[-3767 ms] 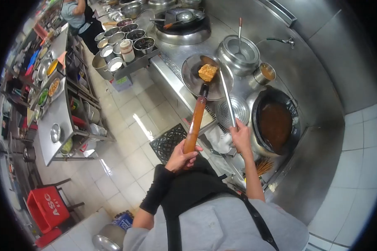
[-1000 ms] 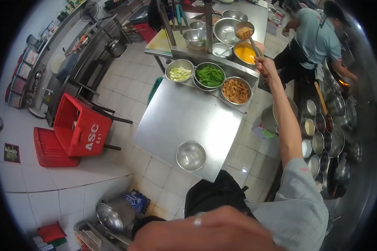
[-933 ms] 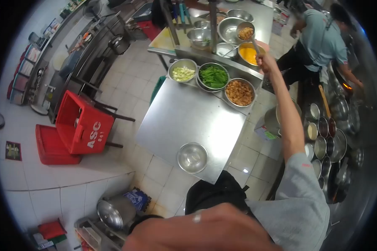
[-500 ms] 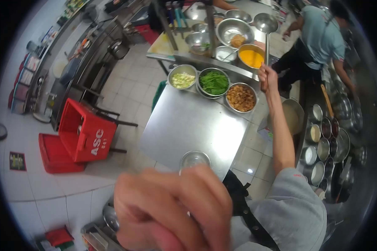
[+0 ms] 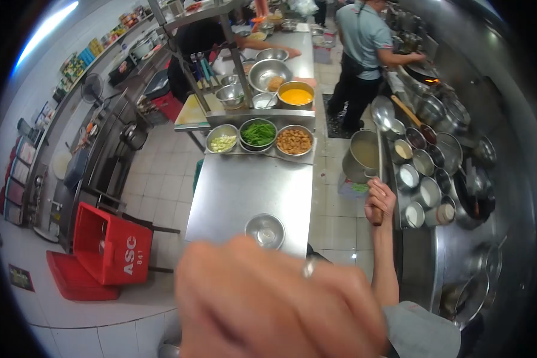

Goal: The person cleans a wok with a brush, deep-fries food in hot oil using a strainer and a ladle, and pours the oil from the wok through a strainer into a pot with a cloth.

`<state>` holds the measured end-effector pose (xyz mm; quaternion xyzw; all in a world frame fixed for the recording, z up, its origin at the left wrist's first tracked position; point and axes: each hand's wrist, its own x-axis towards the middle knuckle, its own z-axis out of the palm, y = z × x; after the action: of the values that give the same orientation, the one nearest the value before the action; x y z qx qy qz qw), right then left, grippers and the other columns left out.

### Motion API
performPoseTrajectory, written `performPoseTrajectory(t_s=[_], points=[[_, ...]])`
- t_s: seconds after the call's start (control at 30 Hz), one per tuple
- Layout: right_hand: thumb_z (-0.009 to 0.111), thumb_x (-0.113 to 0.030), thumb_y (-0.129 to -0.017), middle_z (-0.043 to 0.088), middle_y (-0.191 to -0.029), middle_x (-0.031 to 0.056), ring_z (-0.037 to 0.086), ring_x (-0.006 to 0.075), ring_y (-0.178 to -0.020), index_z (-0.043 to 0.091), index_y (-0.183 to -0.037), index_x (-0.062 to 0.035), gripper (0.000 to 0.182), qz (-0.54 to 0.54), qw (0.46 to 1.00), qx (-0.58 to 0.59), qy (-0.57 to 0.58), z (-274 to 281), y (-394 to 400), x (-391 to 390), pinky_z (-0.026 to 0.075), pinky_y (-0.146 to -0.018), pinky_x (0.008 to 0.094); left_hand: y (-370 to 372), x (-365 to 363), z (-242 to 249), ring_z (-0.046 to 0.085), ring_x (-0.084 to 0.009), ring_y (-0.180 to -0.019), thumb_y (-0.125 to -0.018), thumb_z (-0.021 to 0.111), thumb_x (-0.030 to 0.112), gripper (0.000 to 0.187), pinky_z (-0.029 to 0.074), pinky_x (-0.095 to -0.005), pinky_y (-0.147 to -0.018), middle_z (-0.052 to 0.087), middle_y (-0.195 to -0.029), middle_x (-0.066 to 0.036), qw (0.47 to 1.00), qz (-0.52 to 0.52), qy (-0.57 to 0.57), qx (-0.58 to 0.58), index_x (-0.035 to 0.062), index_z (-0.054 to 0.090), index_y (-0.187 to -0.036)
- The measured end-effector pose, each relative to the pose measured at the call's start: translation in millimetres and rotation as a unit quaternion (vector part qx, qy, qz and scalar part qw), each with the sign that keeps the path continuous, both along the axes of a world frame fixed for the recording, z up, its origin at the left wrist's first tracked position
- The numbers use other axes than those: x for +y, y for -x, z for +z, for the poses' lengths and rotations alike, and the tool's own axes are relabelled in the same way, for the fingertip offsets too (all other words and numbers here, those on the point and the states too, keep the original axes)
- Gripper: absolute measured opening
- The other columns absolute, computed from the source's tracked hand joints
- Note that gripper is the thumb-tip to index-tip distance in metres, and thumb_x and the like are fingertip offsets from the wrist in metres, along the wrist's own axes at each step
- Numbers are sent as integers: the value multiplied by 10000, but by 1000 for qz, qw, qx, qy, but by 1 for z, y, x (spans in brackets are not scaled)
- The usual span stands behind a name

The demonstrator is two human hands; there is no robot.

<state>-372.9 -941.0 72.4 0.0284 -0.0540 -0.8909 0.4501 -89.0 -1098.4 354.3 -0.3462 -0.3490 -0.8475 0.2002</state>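
My right hand (image 5: 380,200) is wrapped round the handle of a long metal ladle (image 5: 383,110), held out at the right. Its bowl points away from me, beside a large stockpot (image 5: 353,156) of cloudy liquid. Close to the camera, my left hand (image 5: 280,298) is blurred, with curled fingers and a ring; whatever it may hold is hidden. Just beyond it, a small metal bowl (image 5: 265,231) stands on the steel table (image 5: 244,188). Bowls of chopped pale vegetable (image 5: 222,143), cut greens (image 5: 258,133) and brown chunks (image 5: 294,141) line the table's far edge.
A pot of orange liquid (image 5: 296,95) and mixing bowls (image 5: 269,73) stand behind the ledge. Seasoning containers (image 5: 409,176) crowd the right counter. A co-worker (image 5: 364,56) reaches toward a lit wok burner. An open red box (image 5: 116,247) is at left.
The view has tilted up and turned. My right hand and the ladle have moved away from the orange pot toward the stockpot. The co-worker now stands more upright, an arm toward the stove.
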Motion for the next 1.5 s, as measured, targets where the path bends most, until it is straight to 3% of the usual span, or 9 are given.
performPoseTrajectory(t_s=[0.23, 0.33, 0.47, 0.6, 0.77, 0.93, 1.2, 1.33, 1.5], points=[[394, -18, -1057, 394, -698, 13, 385, 69, -463, 394, -851, -31, 206, -189, 979, 52, -60, 28, -99, 210, 393, -324, 209, -70, 57, 7, 615, -211, -838, -1005, 650, 182, 204, 474, -372, -712, 680, -789, -117, 985, -97, 141, -10, 40, 656, -858], [426, -33, -1054, 408, -714, 22, 374, 70, -465, 415, -904, -14, 151, -256, 961, 56, -85, 38, -144, 297, 402, -340, 209, -101, 178, 6, 556, -148, -670, -1044, 579, 237, 309, 465, -219, -663, 605, -788, -74, 970, 197, -110, 87, -25, 580, -879], [392, -37, -1058, 395, -709, 24, 385, 79, -474, 401, -915, -22, 144, -361, 923, 47, -126, 44, -195, 396, 406, -342, 220, -121, 198, 5, 610, -209, -777, -1048, 487, 207, 334, 474, -284, -866, 642, -958, -170, 986, -64, -139, 69, -106, 601, -1013], [370, -48, -1073, 391, -698, 25, 367, 82, -451, 384, -890, -38, 184, -404, 906, 83, -94, 41, -225, 458, 404, -350, 211, -168, 257, 37, 545, -143, -690, -1044, 573, 331, 315, 484, -177, -643, 589, -758, -43, 965, -151, -100, -191, 54, 655, -918], [390, -39, -1075, 382, -693, 25, 360, 83, -443, 385, -873, -16, 204, -443, 893, 55, -50, 57, -290, 529, 399, -350, 203, -79, 408, -2, 542, -112, -647, -1052, 577, 293, 205, 467, -187, -564, 595, -766, -24, 909, -82, -219, 344, 129, 664, -965], [422, -24, -1055, 407, -723, 28, 375, 74, -444, 493, -980, 35, 119, -487, 870, 16, -76, 20, -377, 652, 359, -308, 205, -127, 489, -7, 500, -106, -556, -1046, 597, 291, 239, 416, -205, -524, 574, -760, -7, 811, -562, -152, 54, 61, 638, -996], [524, 5, -1012, 401, -657, -38, 307, 25, -408, 611, -1063, -39, 109, -599, 736, -89, -302, 23, -540, 790, 247, -288, 180, -214, 719, -31, 566, -186, -805, -1015, 653, 265, 347, 482, -248, -650, 580, -1031, -231, 660, -639, -374, -124, -72, 698, -948], [569, -14, -992, 397, -617, -51, 304, 20, -390, 602, -1010, -93, 87, -626, 680, -85, -372, 29, -597, 837, 239, -279, 200, -188, 743, -27, 604, -215, -822, -1055, 504, 189, 310, 477, -334, -816, 626, -1032, -192, 562, -802, 29, -203, -72, 660, -991], [580, 2, -970, 394, -614, -48, 309, 18, -394, 538, -929, -106, 123, -677, 604, -162, -388, 23, -645, 859, 246, -283, 192, -206, 839, -46, 599, -253, -919, -1076, 464, 109, 258, 460, -363, -847, 606, -1069, -161, 551, -830, -44, -68, -31, 670, -1009]])
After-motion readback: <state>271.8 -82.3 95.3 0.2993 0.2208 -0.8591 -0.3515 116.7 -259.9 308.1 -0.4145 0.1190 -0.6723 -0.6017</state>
